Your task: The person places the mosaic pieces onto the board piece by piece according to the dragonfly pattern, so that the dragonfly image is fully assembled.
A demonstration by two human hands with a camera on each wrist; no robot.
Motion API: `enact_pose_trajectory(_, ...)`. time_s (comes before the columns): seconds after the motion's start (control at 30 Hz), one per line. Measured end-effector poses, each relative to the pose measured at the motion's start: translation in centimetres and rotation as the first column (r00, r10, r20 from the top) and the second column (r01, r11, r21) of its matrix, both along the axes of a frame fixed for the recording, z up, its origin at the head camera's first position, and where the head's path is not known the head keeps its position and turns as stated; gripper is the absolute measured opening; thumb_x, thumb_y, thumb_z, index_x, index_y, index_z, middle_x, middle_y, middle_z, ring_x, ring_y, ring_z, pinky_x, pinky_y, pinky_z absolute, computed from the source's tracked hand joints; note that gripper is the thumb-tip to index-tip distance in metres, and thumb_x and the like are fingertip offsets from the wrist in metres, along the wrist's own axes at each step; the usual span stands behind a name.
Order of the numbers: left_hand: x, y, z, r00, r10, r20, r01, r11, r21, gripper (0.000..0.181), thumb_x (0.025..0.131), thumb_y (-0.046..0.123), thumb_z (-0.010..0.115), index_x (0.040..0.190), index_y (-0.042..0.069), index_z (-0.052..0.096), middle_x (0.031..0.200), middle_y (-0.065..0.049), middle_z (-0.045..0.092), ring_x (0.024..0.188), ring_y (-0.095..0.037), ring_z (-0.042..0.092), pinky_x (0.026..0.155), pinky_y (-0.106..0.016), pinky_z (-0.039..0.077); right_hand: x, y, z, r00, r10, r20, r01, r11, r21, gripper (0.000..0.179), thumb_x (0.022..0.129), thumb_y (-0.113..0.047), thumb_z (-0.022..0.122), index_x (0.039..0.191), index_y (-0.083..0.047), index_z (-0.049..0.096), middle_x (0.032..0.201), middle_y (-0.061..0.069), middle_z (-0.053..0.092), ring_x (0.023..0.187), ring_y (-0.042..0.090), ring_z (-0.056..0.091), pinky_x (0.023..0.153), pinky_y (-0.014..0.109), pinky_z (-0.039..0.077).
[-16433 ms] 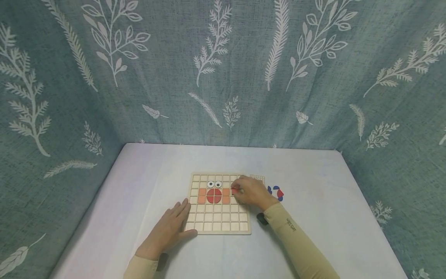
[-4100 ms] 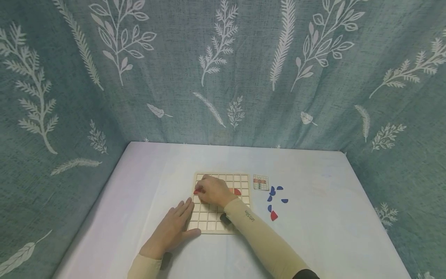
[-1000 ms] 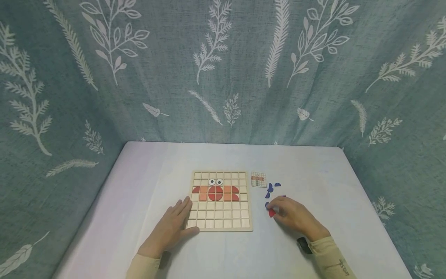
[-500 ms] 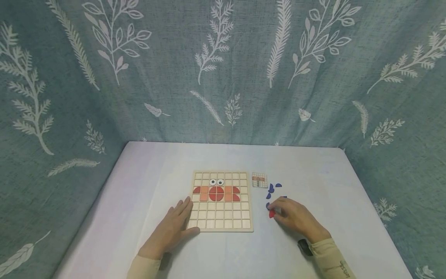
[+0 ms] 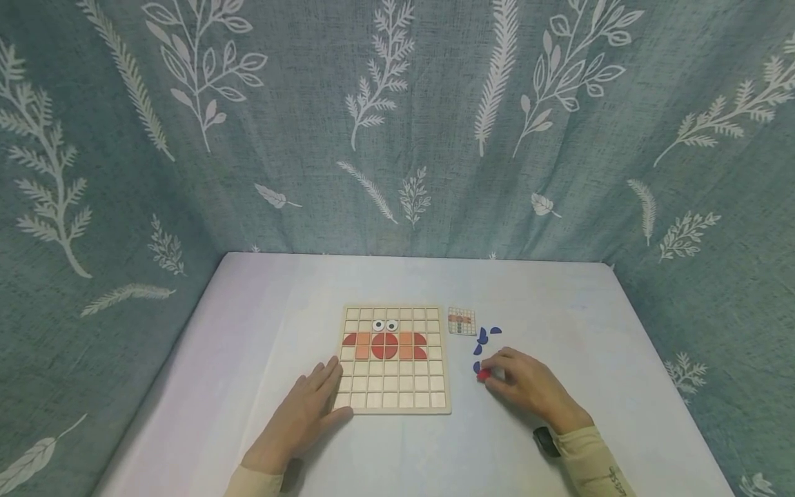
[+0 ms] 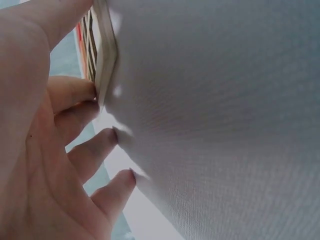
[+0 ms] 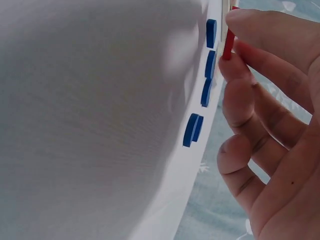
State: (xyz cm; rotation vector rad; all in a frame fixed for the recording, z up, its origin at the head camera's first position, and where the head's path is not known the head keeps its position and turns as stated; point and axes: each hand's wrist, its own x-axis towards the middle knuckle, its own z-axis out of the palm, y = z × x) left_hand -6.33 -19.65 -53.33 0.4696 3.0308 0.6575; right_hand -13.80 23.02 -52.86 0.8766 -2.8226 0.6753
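Observation:
My left hand (image 5: 302,407) lies at the left edge of a wooden grid board (image 5: 391,400), fingers outstretched and touching its rim; the left wrist view shows this board edge (image 6: 106,60) close up. On the board are two eye pieces (image 5: 385,325), a red circle of quarter pieces (image 5: 384,346), orange squares (image 5: 362,346) and red quarter pieces at both sides. Off the board's right side, my right hand (image 5: 528,386) pinches a red quarter-circle piece (image 5: 483,375) between thumb and fingertips. The right wrist view has that red piece (image 7: 229,42) edge-on, held off the table.
Several blue rounded pieces (image 5: 482,336) lie loose on the white table (image 5: 559,304) between the board and the right hand. A small pattern card (image 5: 462,321) sits beside the board's upper right corner. A leaf-patterned curtain (image 5: 397,138) encloses the table's back and sides.
Since the oldest frame, red quarter pieces have appeared at both outer sides of the board. The right hand went back to the loose pieces and has just picked up a red one. Left hand stays.

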Motion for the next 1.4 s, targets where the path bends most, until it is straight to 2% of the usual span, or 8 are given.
enact_pose_trajectory(0.33,-0.1,0.0,-0.2,1.0,-0.008,-0.028,0.008,1.0,-0.011,0.077,0.095,0.045,0.069,0.151,-0.001,0.043,0.159,-0.017,0.038,0.143,-0.043,0.038,0.114,-0.064,0.032,-0.4,-0.7,0.2,0.997,0.002,-0.072,-0.006,0.999,-0.053,0.03,0.079,-0.02,0.089,0.107,-0.021,0.078,0.102,-0.011,0.067,0.081,0.004,0.057,0.071,0.026,0.057)
enact_pose_trajectory(0.53,0.0,0.1,-0.3,1.0,-0.009,-0.029,0.009,1.0,-0.008,0.077,0.095,0.045,0.068,0.152,-0.002,0.043,0.159,-0.017,0.038,0.144,-0.043,0.037,0.115,-0.064,0.031,-0.9,-1.8,0.2,0.991,0.051,-0.124,-0.062,0.994,-0.09,0.029,0.078,-0.02,0.09,0.104,-0.023,0.077,0.102,-0.012,0.066,0.081,0.006,0.059,0.069,0.021,0.055)
enact_pose_trajectory(0.67,0.0,0.1,-0.2,1.0,-0.009,-0.03,0.009,1.0,-0.006,0.077,0.095,0.044,0.068,0.151,-0.003,0.043,0.159,-0.018,0.038,0.143,-0.044,0.037,0.115,-0.064,0.031,-1.3,-2.6,0.4,0.984,0.076,-0.163,-0.097,0.987,-0.126,0.031,0.077,-0.018,0.09,0.104,-0.021,0.076,0.104,-0.011,0.067,0.083,0.009,0.063,0.07,0.023,0.056)
enact_pose_trajectory(0.93,0.1,0.1,-0.1,1.0,-0.007,-0.016,0.006,1.0,-0.008,0.076,0.096,0.043,0.068,0.152,-0.002,0.042,0.16,-0.018,0.037,0.144,-0.043,0.036,0.116,-0.063,0.03,-1.8,-5.0,1.1,0.975,0.124,-0.183,-0.156,0.973,-0.171,0.029,0.081,-0.017,0.087,0.108,-0.02,0.075,0.107,-0.008,0.067,0.076,0.01,0.06,0.063,0.02,0.051)
enact_pose_trajectory(1.07,0.1,0.1,-0.1,1.0,-0.008,-0.014,0.007,1.0,-0.019,0.076,0.096,0.043,0.067,0.152,-0.003,0.042,0.16,-0.018,0.037,0.144,-0.043,0.036,0.116,-0.063,0.031,-1.8,-6.3,1.4,0.972,0.132,-0.194,-0.163,0.974,-0.157,0.028,0.083,-0.018,0.086,0.109,-0.02,0.076,0.11,-0.006,0.068,0.087,0.01,0.063,0.068,0.024,0.055)
enact_pose_trajectory(1.23,0.2,0.2,-0.1,1.0,-0.005,-0.017,0.004,1.0,-0.021,0.077,0.096,0.044,0.068,0.151,-0.003,0.043,0.159,-0.018,0.038,0.144,-0.043,0.037,0.116,-0.062,0.031,-2.0,-8.0,1.6,0.954,0.175,-0.243,-0.215,0.965,-0.15,0.027,0.083,-0.018,0.086,0.108,-0.018,0.076,0.108,-0.004,0.07,0.095,0.011,0.067,0.078,0.028,0.059)
enact_pose_trajectory(1.4,0.2,0.2,0.0,1.0,0.004,-0.029,-0.005,1.0,-0.028,0.078,0.095,0.045,0.069,0.151,-0.003,0.043,0.159,-0.018,0.038,0.144,-0.042,0.038,0.115,-0.062,0.032,-2.3,-9.9,1.7,0.936,0.216,-0.278,-0.267,0.95,-0.16,0.025,0.084,-0.02,0.085,0.108,-0.018,0.076,0.106,-0.005,0.069,0.092,0.009,0.067,0.075,0.024,0.058)
